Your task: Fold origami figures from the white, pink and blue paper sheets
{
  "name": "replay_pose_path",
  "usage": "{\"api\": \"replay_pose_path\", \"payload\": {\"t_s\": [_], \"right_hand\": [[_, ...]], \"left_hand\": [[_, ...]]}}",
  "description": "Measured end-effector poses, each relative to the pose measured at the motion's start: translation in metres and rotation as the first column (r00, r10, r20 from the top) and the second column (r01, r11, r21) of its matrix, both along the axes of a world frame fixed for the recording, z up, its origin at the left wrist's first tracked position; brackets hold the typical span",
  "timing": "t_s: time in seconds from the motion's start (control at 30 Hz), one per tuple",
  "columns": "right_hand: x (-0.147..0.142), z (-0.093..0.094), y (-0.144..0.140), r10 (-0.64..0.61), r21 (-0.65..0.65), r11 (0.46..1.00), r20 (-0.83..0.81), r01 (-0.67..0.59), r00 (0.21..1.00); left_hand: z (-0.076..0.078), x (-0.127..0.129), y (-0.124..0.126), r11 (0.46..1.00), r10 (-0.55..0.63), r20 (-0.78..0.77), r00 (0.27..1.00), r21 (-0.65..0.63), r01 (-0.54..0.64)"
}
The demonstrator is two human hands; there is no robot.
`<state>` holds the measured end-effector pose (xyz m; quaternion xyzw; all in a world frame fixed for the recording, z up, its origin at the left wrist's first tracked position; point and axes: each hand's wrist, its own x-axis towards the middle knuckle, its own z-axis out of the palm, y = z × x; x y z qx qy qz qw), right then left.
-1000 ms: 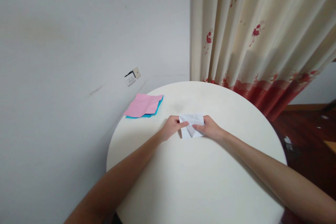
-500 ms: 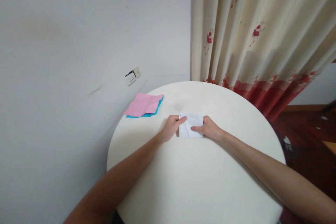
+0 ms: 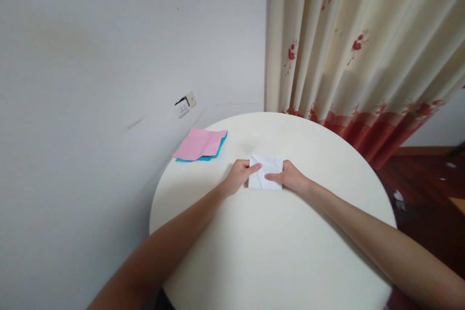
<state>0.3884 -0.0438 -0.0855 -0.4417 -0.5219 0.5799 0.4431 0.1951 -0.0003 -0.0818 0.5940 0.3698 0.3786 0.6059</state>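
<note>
**Both hands pressing folded white paper flat**

While the left hand (image 3: 240, 177) pins its left edge, the right hand (image 3: 288, 178) presses fingers onto the folded white paper (image 3: 266, 178), lying mid-table (image 3: 276, 252). Judgement: run a firm, even crease, edges aligned. Pink sheet (image 3: 198, 144) overlies the blue sheet (image 3: 218, 147), well apart. Fold lines are indistinct; fingertips partly hide the paper.

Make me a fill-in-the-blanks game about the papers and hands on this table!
1. Both hands, the left hand and the right hand, press on a folded sheet of ____ paper.
2. The pink paper lies on top of a ____ paper.
3. The table has a ____ shape.
4. Behind the table hangs a curtain printed with red ____.

Missing words: white; blue; round; flowers
</note>
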Motion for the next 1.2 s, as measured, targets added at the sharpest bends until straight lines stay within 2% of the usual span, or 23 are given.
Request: {"api": "replay_pose_path", "payload": {"t_s": [0.23,0.33,0.47,0.6,0.63,0.7,0.8,0.87,1.0,1.2], "right_hand": [[-0.002,0.000,0.003,-0.102,-0.048,0.994,-0.010,0.102,0.995],[-0.001,0.002,0.003,-0.109,-0.055,0.993,-0.006,0.109,0.994],[0.000,0.005,0.001,-0.083,-0.088,0.993,-0.010,0.082,0.997],[0.000,0.005,0.001,-0.100,-0.098,0.990,-0.001,0.100,0.995],[0.001,0.005,0.001,-0.106,-0.099,0.989,0.006,0.106,0.994],[0.000,0.006,0.001,-0.114,-0.097,0.989,0.016,0.115,0.993],[0.000,0.006,0.002,-0.102,-0.085,0.991,0.005,0.102,0.995],[0.000,0.007,0.002,-0.085,-0.085,0.993,-0.008,0.084,0.996],[-0.002,0.007,0.001,-0.075,-0.093,0.993,-0.011,0.074,0.997],[-0.003,0.007,0.000,-0.138,-0.078,0.988,-0.101,0.131,0.985]], "left_hand": [[0.002,0.001,-0.002,0.998,0.039,-0.014,0.999,0.049,-0.038],[0.000,0.001,0.001,0.997,0.061,-0.016,0.998,0.052,-0.060],[-0.003,-0.002,0.008,0.987,0.136,0.061,0.989,0.080,-0.140],[0.000,-0.004,0.013,0.965,0.234,0.161,0.959,0.078,-0.249],[0.001,-0.004,0.013,0.968,0.233,0.186,0.955,0.052,-0.247],[0.002,-0.003,0.012,0.985,0.169,0.205,0.964,-0.009,-0.171],[-0.003,-0.002,0.007,0.998,0.004,0.133,0.991,-0.064,0.004],[-0.009,-0.001,0.004,0.996,-0.057,0.077,0.995,-0.068,0.062],[-0.014,0.001,0.000,0.997,-0.055,0.043,0.998,-0.044,0.057],[-0.007,0.005,-0.005,0.998,-0.028,-0.036,0.999,-0.059,0.026]]}}
